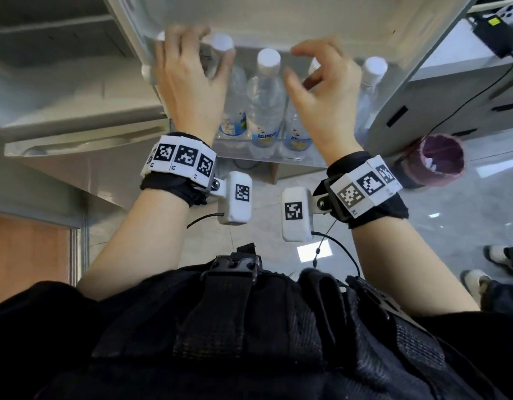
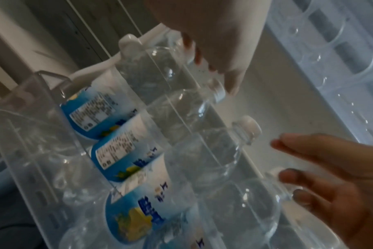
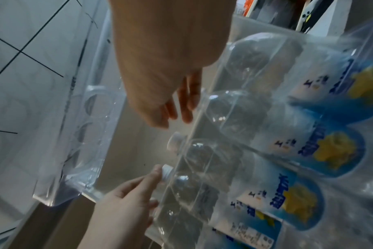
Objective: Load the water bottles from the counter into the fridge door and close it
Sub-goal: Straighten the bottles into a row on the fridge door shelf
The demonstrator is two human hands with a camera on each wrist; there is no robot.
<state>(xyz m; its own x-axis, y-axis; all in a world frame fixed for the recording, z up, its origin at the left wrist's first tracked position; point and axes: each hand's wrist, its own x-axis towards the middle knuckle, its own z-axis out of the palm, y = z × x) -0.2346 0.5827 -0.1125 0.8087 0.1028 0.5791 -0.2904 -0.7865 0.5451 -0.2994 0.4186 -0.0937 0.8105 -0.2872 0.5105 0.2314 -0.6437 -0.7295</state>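
Note:
Several clear water bottles (image 1: 265, 105) with white caps and blue-yellow labels stand side by side in the clear fridge door shelf (image 1: 301, 161). My left hand (image 1: 204, 50) reaches over the leftmost visible bottle (image 1: 235, 82). Its thumb lies against the neck and its fingers are spread past the cap. In the left wrist view its fingers (image 2: 322, 156) lie fairly straight beside a cap (image 2: 274, 171). My right hand (image 1: 316, 82) hovers above the bottles with fingers loosely curled and holds nothing. It hides one cap. The right wrist view shows both the right hand (image 3: 160, 75) and the left hand (image 3: 126, 202).
An upper clear door bin (image 2: 341, 50) sits above the bottles. The fridge body (image 1: 76, 134) is to the left. A pink-rimmed bin (image 1: 434, 160) stands on the floor at the right. A black device (image 1: 498, 36) with a cable sits on the counter. Another person's shoes (image 1: 498, 255) are at the right edge.

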